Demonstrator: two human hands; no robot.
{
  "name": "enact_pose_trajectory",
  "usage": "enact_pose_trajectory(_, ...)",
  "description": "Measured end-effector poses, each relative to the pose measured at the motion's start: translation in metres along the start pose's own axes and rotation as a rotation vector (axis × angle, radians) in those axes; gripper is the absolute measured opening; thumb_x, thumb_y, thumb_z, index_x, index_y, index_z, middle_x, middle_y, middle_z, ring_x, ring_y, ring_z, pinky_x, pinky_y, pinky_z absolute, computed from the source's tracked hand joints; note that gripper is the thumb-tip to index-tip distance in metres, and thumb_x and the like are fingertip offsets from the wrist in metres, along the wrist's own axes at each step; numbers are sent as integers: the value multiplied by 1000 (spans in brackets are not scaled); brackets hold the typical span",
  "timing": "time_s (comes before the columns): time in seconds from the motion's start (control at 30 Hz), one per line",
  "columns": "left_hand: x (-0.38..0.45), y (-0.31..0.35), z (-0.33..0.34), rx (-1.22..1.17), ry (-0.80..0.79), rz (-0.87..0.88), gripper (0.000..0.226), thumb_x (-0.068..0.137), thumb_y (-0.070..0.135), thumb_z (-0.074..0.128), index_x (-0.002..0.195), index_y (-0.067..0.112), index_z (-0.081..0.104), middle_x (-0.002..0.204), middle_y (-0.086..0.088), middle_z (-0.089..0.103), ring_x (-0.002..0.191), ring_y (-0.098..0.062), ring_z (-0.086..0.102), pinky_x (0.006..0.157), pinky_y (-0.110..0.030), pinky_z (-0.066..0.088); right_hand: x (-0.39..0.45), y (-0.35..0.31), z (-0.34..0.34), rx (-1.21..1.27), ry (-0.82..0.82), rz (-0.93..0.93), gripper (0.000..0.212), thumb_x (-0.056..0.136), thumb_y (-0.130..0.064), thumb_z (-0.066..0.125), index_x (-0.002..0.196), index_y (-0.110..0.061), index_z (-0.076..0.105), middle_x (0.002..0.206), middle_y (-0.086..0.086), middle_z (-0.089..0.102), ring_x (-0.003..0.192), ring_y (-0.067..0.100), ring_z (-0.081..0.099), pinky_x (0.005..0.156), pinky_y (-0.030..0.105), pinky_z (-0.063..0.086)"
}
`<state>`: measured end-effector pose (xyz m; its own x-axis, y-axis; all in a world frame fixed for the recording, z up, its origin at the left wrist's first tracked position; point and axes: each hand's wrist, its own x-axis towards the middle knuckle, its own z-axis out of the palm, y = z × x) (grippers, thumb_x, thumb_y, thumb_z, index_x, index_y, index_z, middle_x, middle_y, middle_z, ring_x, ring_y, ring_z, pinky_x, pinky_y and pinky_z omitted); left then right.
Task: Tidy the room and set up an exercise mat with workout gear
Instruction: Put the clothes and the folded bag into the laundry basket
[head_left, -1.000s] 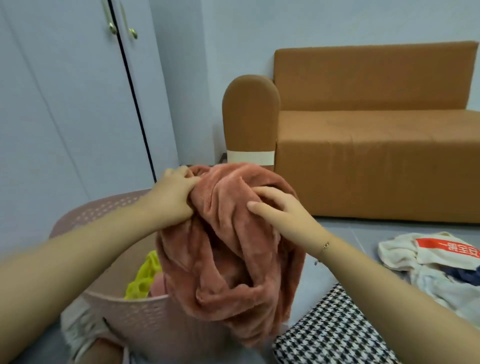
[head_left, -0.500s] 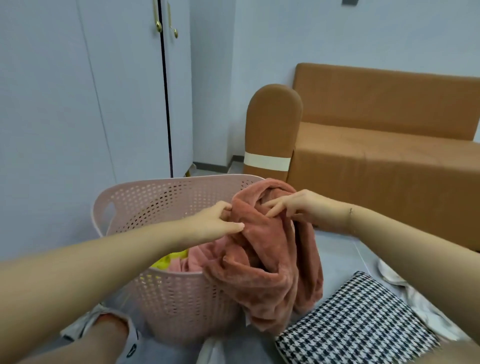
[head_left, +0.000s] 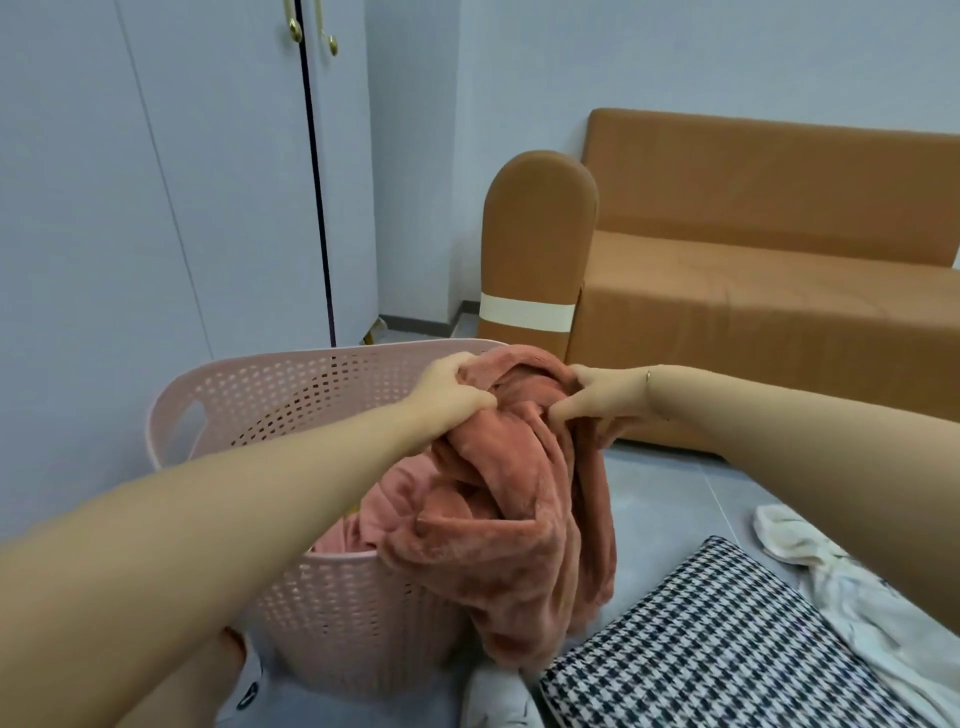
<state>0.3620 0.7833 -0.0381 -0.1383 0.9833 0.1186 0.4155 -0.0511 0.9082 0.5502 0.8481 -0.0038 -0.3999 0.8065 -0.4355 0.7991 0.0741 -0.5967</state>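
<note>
Hands hold a soft, fuzzy pink blanket (head_left: 509, 499) up by its top: the left hand (head_left: 447, 395) has its fingers curled tight round a bunch of it, and the right hand (head_left: 597, 402) pinches it too. Part of the blanket sits inside the pink plastic basket with little holes (head_left: 291, 395), and part hangs over the rim beside a black-and-white checked cushion (head_left: 727, 654) on the grey floor (head_left: 670, 493).

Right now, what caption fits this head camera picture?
Both hands, left hand and right hand, grip a pink blanket over the laundry basket.
</note>
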Motion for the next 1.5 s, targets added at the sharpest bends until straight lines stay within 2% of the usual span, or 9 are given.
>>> enact_pose_trajectory(0.33, -4, 27, -61, 398, 402, 685, 31, 70, 1, 62, 96, 13, 72, 87, -3, 52, 80, -7, 48, 70, -12, 35, -19, -50, -15, -73, 709, -526, 12, 74, -19, 71, 82, -21, 62, 78, 0, 63, 77, 20, 60, 70, 32, 50)
enact_pose_trajectory(0.53, 0, -3, -112, 595, 548, 510, 30, 75, -4, 61, 99, 12, 72, 91, -6, 46, 82, -20, 51, 72, -25, 37, -1, -77, 4, 113, 404, -524, 43, 77, -8, 71, 119, -15, 62, 116, 11, 65, 101, 21, 62, 96, 40, 50)
enact_pose_trajectory(0.6, 4, -27, -117, 679, 467, 275, 27, 79, 2, 60, 102, 11, 70, 94, -10, 50, 87, -25, 54, 72, -27, 37, 0, -74, 13, -103, 256, -445, 70, 78, -26, 75, 140, -20, 42, 141, 6, 47, 126, 20, 48, 108, 37, 39)
enact_pose_trajectory(0.7, 1, -57, -118, 883, -91, -26, 22, 82, 15, 65, 104, 12, 69, 106, -11, 66, 100, -29, 61, 83, -28, 46, -8, -61, 26, -416, 64, -244, 112, 71, -53, 75, 151, -32, 0, 158, -2, 2, 145, 24, 15, 117, 41, 22)
enact_pose_trajectory(0.8, -7, -54, -120, 867, -269, 44, 21, 80, 18, 70, 101, 17, 72, 103, -2, 70, 90, -17, 66, 82, -30, 53, -14, -37, 45, -375, 106, -142, 129, 66, -55, 77, 146, -35, -22, 158, 3, -17, 147, 27, 6, 117, 40, 19)
enact_pose_trajectory(1.03, -43, -19, -102, 1078, -206, 488, 35, 95, 35, 50, 129, 29, 54, 124, 7, 57, 111, -14, 54, 94, -35, 44, -20, -16, 75, 116, 387, -147, 72, 70, -24, 79, 126, -13, 35, 111, 5, 53, 99, 21, 54, 78, 30, 46)
enact_pose_trajectory(1.17, -71, -9, -94, 727, -315, 313, 35, 98, 41, 42, 130, 32, 55, 133, 15, 53, 120, 0, 47, 103, -20, 35, -10, -47, 55, 181, 506, -231, 32, 57, -13, 77, 87, -7, 66, 88, 11, 68, 81, 24, 63, 79, 41, 56)
enact_pose_trajectory(1.37, -92, -10, -102, 624, -420, 142, 67, 80, 59, 61, 139, 39, 35, 138, 17, 40, 125, -2, 40, 107, -25, 32, 17, -111, 43, 663, 467, -266, 8, 84, 0, 59, 81, -8, 59, 63, 1, 59, 67, 15, 54, 44, 10, 45)
enact_pose_trajectory(1.5, -91, -37, -89, 517, -294, 159, 58, 84, 40, 66, 136, 32, 42, 134, 11, 52, 121, -8, 50, 104, -32, 40, 51, -111, 67, 545, 466, -237, 25, 81, -9, 65, 104, -2, 64, 88, 10, 65, 82, 21, 62, 69, 26, 53)
